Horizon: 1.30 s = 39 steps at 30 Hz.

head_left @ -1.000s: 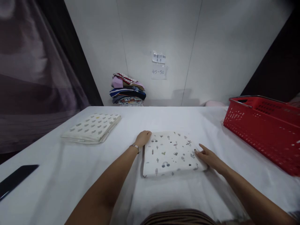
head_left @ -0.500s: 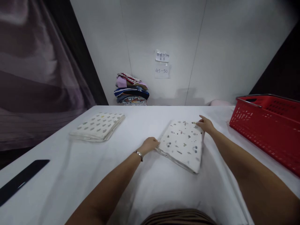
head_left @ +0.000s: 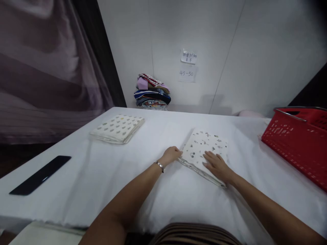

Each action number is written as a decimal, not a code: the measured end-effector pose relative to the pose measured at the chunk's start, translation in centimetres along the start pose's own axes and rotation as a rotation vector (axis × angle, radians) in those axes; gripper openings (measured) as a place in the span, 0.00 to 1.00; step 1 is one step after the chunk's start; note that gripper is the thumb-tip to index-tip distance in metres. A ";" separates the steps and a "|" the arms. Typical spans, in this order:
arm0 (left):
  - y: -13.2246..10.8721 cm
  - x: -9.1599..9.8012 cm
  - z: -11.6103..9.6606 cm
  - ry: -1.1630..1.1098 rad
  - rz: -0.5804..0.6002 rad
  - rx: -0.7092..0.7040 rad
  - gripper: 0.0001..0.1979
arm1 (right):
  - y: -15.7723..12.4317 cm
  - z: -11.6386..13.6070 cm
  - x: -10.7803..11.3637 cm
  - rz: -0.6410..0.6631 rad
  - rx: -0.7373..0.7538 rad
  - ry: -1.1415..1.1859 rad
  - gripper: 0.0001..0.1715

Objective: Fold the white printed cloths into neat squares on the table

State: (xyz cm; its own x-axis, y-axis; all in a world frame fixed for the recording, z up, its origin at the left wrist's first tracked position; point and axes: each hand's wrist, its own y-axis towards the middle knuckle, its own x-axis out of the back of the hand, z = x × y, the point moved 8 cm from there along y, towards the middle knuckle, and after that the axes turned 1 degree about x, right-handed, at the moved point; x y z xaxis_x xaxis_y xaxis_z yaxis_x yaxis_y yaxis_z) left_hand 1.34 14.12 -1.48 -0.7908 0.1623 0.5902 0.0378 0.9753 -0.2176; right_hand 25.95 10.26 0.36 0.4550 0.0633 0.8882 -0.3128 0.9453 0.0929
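Folded printed cloth point(head_left: 199, 146), 12 o'clock ahead | left hand point(head_left: 171, 156), pinching its 9 o'clock corner | right hand point(head_left: 217, 166), shifted from far edge, palm-down on top, 4 o'clock | apparently smoothing

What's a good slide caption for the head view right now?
Left hand at the corner of a folded printed white cloth, right hand flat on top, red plastic basket to the right.

Your left hand point(head_left: 171, 155) grips the near-left corner of the patterned folded cloth point(head_left: 199, 146); your right hand point(head_left: 217, 166) lies flat on top.
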 end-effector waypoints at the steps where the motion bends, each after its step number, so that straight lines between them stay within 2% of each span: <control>1: 0.0 0.0 0.2 -0.019 -0.001 -0.002 0.10 | -0.5 0.8 -0.2 0.026 0.022 0.001 0.28; 5: -0.3 0.2 1.0 -0.103 -0.017 -0.003 0.09 | -0.7 3.4 1.3 -0.084 0.056 0.030 0.25; 7: -0.6 0.4 1.2 -0.149 -0.036 -0.014 0.08 | -0.3 5.2 1.5 -0.097 0.096 0.077 0.22; 12: -1.1 0.3 1.5 -0.221 -0.082 -0.052 0.10 | 0.8 10.5 -0.5 -0.007 0.244 0.017 0.18; 16: -1.5 0.1 1.5 -0.246 -0.077 -0.115 0.08 | 2.2 12.6 -1.8 -0.002 0.218 -0.182 0.18; 20: -2.0 0.2 1.1 -0.258 -0.074 -0.216 0.08 | 3.2 13.2 -2.8 0.045 0.175 -0.266 0.14; 24: -2.4 0.4 0.9 -0.252 -0.078 -0.243 0.09 | 3.6 13.0 -3.2 0.053 0.160 -0.275 0.12; 30: -2.5 0.3 0.7 -0.211 -0.063 -0.269 0.10 | 3.6 12.5 -3.1 -0.042 0.145 -0.171 0.15; 34: -2.4 0.2 0.8 -0.195 -0.065 -0.283 0.10 | 3.4 12.4 -3.7 -0.045 0.151 -0.182 0.15; 39: -2.4 0.3 0.8 -0.151 -0.081 -0.273 0.21 | 3.2 12.8 -4.2 -0.074 0.181 -0.142 0.16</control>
State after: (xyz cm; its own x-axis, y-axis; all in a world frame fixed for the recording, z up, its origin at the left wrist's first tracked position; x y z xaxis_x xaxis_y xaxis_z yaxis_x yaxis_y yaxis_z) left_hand 0.48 11.72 -1.44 -0.8787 0.0784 0.4709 0.1175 0.9916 0.0543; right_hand 12.44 8.90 2.70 0.3645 -0.0616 0.9292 -0.4332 0.8721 0.2278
